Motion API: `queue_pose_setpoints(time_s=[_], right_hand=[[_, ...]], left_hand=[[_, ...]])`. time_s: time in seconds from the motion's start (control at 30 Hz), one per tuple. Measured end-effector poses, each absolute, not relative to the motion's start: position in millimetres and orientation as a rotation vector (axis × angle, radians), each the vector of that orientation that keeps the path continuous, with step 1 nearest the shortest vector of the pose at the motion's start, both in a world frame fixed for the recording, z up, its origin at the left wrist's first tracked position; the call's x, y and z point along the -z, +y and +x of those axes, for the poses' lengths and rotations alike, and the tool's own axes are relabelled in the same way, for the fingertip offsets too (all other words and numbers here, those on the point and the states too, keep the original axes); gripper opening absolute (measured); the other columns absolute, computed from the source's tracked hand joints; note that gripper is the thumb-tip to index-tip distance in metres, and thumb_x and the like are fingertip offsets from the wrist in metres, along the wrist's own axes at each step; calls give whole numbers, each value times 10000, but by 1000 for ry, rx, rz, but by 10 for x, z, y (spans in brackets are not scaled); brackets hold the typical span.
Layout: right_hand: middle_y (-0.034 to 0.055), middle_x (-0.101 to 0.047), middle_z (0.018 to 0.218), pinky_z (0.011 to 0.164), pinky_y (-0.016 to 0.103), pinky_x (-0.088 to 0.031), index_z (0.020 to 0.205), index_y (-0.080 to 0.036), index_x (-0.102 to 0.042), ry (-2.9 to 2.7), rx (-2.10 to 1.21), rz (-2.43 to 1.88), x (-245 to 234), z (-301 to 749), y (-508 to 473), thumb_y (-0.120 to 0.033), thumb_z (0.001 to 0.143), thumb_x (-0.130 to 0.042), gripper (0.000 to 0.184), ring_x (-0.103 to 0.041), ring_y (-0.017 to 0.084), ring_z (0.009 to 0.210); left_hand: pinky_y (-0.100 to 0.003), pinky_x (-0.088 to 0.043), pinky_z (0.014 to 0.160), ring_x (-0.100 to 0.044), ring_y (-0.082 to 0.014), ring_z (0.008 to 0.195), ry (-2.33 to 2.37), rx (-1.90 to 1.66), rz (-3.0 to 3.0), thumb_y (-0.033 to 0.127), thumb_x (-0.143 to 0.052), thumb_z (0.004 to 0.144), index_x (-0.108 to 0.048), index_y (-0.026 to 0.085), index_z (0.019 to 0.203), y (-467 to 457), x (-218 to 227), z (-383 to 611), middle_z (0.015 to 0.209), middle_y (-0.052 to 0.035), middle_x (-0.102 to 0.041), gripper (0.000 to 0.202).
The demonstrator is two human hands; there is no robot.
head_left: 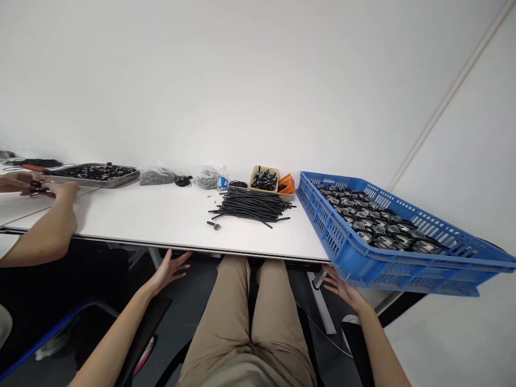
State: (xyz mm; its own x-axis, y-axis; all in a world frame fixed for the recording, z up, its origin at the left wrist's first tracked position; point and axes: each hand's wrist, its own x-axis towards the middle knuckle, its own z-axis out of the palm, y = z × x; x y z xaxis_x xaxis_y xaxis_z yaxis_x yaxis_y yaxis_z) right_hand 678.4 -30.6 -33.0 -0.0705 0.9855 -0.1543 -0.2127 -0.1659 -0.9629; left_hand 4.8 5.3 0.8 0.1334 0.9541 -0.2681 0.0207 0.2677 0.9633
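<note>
My left hand is at the front edge of the white table, fingers spread, with nothing in it. Below the blue crate's near corner, my right hand has its fingers apart near the table edge; whether it touches the crate I cannot tell. The blue plastic crate holds many round black-and-silver parts and juts past the table's edge. In front of me lies a pile of thin black rods. A small black piece with a round grey end lies just before the pile.
Behind the rods stand a beige basket of black parts, an orange basket and a small bottle. Clear bags and a metal tray of small parts sit farther left. At far left, another person's hands handle a small dark part.
</note>
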Motion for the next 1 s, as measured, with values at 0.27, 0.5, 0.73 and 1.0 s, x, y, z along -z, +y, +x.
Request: queue_pose_setpoints(time_s=[0.27, 0.5, 0.73, 1.0], right_hand=[[93, -330, 1586, 1031, 546, -446, 1292, -297, -610, -1055, -1448, -1141, 319, 6785, -316, -680, 741, -652, 673, -548, 360, 1248], [118, -350, 1572, 1001, 527, -461, 1296, -286, -611, -1032, -1439, -1160, 283, 6753, -321, -664, 747, -651, 668, -541, 370, 1251], [108, -355, 1572, 1003, 504, -463, 1301, -296, -592, -1069, -1416, -1177, 268, 6760, -342, -676, 771, -623, 652, -560, 345, 1229], [113, -709, 1056, 973, 449, -480, 1448, -239, -384, -1064, -1448, -1357, 259, 6678, -330, -651, 835, -571, 762, -677, 238, 894]], left_hand=[[-448, -427, 1078, -408, -332, 1381, 1250, -916, 1082, 832, -76, 805, -327, 266, 1521, 56, -15, 60, 1634, -4, -207, 947], [-466, -423, 1075, -419, -338, 1372, 1247, -925, 1119, 830, -82, 808, -327, 275, 1522, 78, 37, 34, 1631, -16, -221, 937], [-420, -440, 1046, -499, -318, 1304, 1285, -902, 1099, 842, -107, 798, -321, 249, 1528, 71, -20, 68, 1609, -55, -294, 964], [-425, -429, 1006, -650, -272, 1001, 1321, -783, 1087, 886, -173, 762, -208, 237, 1557, 87, 42, 117, 1300, -126, -660, 1027]])
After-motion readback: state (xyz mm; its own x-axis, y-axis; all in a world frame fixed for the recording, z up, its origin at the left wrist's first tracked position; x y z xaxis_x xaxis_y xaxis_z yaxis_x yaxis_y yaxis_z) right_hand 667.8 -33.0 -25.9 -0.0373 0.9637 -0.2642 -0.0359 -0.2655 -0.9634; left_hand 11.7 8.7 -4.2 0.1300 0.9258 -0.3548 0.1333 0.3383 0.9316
